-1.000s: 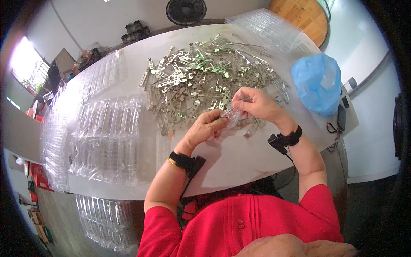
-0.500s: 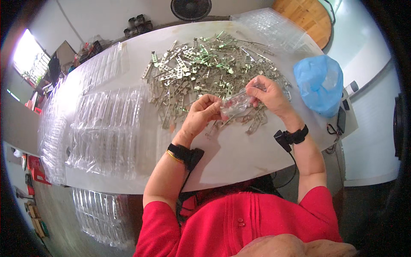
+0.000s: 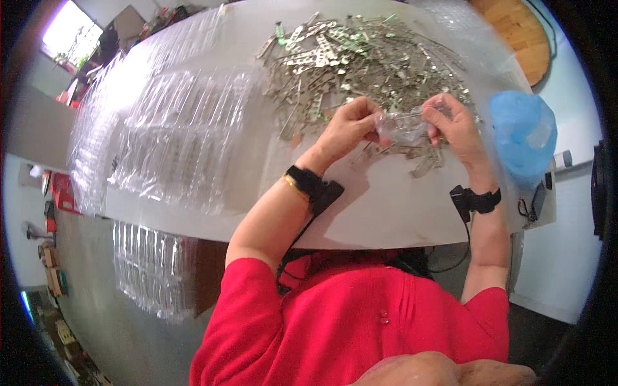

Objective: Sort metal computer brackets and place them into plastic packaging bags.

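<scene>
- Along the table's left end stands a stack of clear, ribbed plastic trays (image 3: 95, 154); beneath the table edge is a lower stack of clear, shiny plastic trays (image 3: 151, 270).
- Nearer the middle, a broad set of clear, slotted plastic trays (image 3: 180, 141) covers part of the white, smooth-topped table (image 3: 399, 219).
- The bare left hand (image 3: 349, 130), above a black wristband (image 3: 315, 188), has its thumb and fingers closed on the left end of a small, clear, crinkled plastic piece (image 3: 404, 130).
- That piece lies between the 2 hands, stretched roughly level from fingertips to fingertips; whether anything sits inside it, I cannot tell.
- Behind the hands spreads a loose heap of silver, perforated metal strips (image 3: 364, 64), with a few stray strips just below the plastic piece.
- The bare right hand (image 3: 458, 132) pinches the piece's right end between thumb and forefinger, its other fingers curled in.
- Right of that hand, apart from it, sits a rounded, light-blue plastic bag (image 3: 523, 138).
</scene>
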Demonstrator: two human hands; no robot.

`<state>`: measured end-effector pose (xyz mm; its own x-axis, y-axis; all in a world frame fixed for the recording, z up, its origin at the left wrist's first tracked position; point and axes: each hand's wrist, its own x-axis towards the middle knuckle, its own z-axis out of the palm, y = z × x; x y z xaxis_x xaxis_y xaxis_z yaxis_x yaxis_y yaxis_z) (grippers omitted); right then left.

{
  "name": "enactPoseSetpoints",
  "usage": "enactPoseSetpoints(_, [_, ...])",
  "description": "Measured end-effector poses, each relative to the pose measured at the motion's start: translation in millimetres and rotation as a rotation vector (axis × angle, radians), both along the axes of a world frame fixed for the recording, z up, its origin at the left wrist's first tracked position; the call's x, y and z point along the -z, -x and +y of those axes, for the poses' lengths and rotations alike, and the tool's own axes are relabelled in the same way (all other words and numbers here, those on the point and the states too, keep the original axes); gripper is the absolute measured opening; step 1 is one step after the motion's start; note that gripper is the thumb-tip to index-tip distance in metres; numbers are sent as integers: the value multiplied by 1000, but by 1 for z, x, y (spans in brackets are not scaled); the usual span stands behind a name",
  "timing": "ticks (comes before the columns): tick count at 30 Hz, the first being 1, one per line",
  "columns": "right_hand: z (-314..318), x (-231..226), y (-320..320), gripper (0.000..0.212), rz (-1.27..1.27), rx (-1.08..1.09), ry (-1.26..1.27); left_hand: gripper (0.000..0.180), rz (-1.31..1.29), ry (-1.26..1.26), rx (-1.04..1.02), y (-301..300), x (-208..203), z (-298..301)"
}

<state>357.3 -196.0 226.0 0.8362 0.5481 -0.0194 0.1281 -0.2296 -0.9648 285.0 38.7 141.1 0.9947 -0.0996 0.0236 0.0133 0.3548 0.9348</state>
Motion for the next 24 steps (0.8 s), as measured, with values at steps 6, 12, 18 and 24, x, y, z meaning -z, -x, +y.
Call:
enactPoseSetpoints(6, [4, -3, 2, 19, 4, 62, -16, 14, -34, 177, -27, -1, 4, 5])
enactPoseSetpoints(12, [3, 1, -3, 21, -6, 85, -80, 13, -34, 285, -46, 1, 3, 9])
enactPoseSetpoints(18, [3, -7, -1, 20, -78, 118, -102, 10, -43, 223, -44, -5, 4, 10])
enactPoseSetpoints(24, [5, -12, 0, 14, -111, 72, -26, 25, -177, 26, -155, -1, -15, 16])
